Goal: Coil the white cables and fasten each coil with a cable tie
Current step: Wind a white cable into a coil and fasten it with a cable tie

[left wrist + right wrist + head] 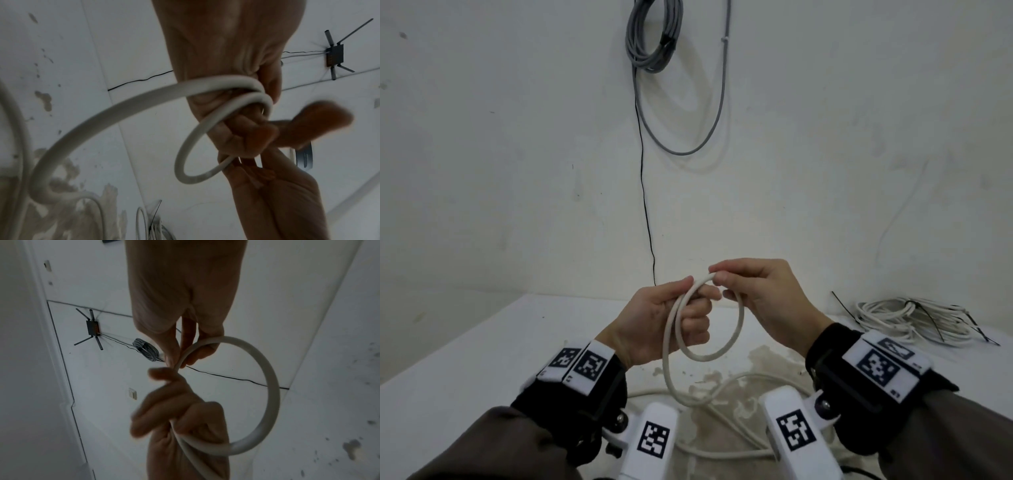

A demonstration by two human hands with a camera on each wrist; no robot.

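The cable [736, 329] is off-white. The surface [465, 359] is white with brownish blotches at 6 o'clock. Wrist bands [873, 363] are black, bearing white tags with black square patterns. Coiled cables [907, 318] at 3 o'clock are white with black ties [931, 318]. The wall coil [654, 34] at 12 o'clock is grey.

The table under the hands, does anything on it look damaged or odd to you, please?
Yes: the table has brownish, patchy blotches below the white cable, where its white surface looks worn or stained. Cause unclear.
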